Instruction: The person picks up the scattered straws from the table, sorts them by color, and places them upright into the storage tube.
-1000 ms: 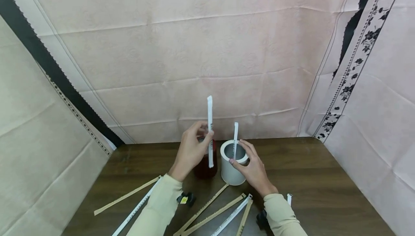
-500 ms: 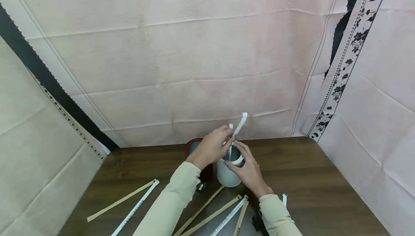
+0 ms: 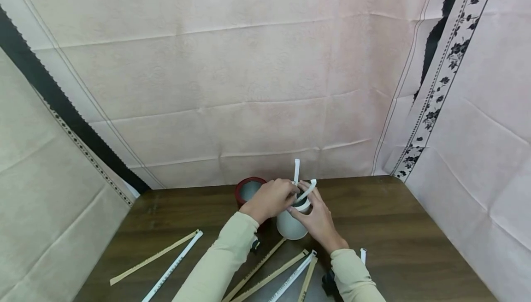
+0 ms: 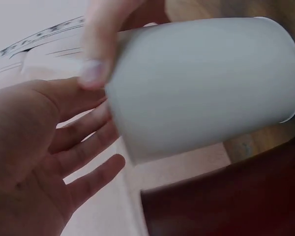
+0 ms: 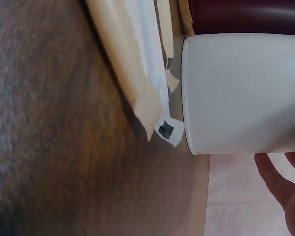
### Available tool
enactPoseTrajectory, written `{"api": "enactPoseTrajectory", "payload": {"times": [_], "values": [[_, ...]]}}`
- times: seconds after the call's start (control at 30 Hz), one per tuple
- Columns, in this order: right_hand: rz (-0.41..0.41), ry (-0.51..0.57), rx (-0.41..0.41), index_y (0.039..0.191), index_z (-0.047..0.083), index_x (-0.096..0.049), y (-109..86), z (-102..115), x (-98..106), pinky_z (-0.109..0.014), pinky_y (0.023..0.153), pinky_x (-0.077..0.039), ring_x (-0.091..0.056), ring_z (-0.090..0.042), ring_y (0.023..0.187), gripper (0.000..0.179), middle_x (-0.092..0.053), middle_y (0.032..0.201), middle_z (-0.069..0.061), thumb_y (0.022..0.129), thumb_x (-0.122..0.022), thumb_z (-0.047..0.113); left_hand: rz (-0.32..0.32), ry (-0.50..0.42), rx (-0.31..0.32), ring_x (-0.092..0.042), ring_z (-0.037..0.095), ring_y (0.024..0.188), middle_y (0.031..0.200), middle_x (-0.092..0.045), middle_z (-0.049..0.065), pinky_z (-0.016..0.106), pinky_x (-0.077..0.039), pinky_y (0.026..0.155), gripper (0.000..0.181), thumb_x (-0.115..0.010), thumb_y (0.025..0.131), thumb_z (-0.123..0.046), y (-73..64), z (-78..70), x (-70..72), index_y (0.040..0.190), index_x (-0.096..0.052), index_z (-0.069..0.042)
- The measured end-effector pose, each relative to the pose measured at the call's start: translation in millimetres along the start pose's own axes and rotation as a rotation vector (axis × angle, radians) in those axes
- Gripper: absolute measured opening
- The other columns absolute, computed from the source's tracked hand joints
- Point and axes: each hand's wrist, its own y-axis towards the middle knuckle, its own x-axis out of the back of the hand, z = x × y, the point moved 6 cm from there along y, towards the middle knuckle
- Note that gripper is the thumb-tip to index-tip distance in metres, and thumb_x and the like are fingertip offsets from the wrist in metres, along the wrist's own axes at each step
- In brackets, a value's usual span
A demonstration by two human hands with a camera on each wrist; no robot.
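A white cup (image 3: pixel 292 227) stands on the table, and my right hand (image 3: pixel 319 223) grips it near the rim, thumb in front and fingers behind. One white paper-wrapped straw (image 3: pixel 297 168) stands up out of the cup. A second white wrapped straw (image 3: pixel 308 191) tilts right at the cup's mouth. My left hand (image 3: pixel 270 199) pinches this tilted straw, whose lower part is hidden by the fingers and rim. In the left wrist view several fingers of my left hand (image 4: pixel 27 123) are spread beside the white cup (image 4: pixel 201 88). A dark red cup (image 3: pixel 238 194) stands left of it.
Several brown wrapped straws (image 3: pixel 271 274) and a white one (image 3: pixel 292 278) lie before the white cup. Farther left are a brown straw (image 3: pixel 153 258) and a white straw (image 3: pixel 172 267). Another white straw end (image 3: pixel 363 255) shows beside my right sleeve. A pale cloth (image 3: pixel 265 85) hangs behind the table.
My left hand has carried the straw rightward from in front of the red cup to the white cup, then lowered it toward the mouth. My right hand stays on the white cup.
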Motion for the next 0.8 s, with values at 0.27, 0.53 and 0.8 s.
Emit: {"api": "enactPoseTrajectory", "payload": {"times": [0.27, 0.53, 0.8], "values": [[-0.004, 0.017, -0.015, 0.155, 0.031, -0.052, 0.3, 0.0, -0.6, -0.059, 0.105, -0.047, -0.053, -0.028, 0.140, 0.074, -0.042, 0.164, 0.007, 0.090, -0.084, 0.046, -0.120, -0.182, 0.041, -0.072, 0.016, 0.105, 0.117, -0.075, 0.001, 0.038, -0.060, 0.092, 0.027, -0.074, 0.101, -0.018, -56.5, 23.2, 39.0, 0.126, -0.076, -0.010], [-0.032, 0.020, -0.004, 0.155, 0.025, -0.052, 2.1, -4.1, 22.7, -0.061, 0.106, -0.043, -0.048, -0.029, 0.144, 0.075, -0.041, 0.165, 0.002, 0.090, -0.086, 0.038, -0.124, -0.359, 0.187, -0.071, 0.014, 0.104, 0.114, -0.076, -0.003, 0.046, -0.058, 0.091, 0.025, -0.071, 0.103, -0.020, -142.3, 78.9, 57.6, 0.127, -0.073, -0.012], [-0.072, 0.013, -0.039, 0.155, 0.024, -0.053, -5.2, -12.6, 53.5, -0.058, 0.106, -0.042, -0.047, -0.031, 0.144, 0.074, -0.040, 0.164, 0.004, 0.090, -0.086, 0.034, 0.054, -0.540, 0.483, -0.068, 0.024, 0.083, 0.101, -0.072, 0.009, 0.036, -0.058, 0.067, 0.022, -0.071, 0.100, -0.010, -211.6, 154.9, 6.7, 0.119, -0.071, 0.002]]}}
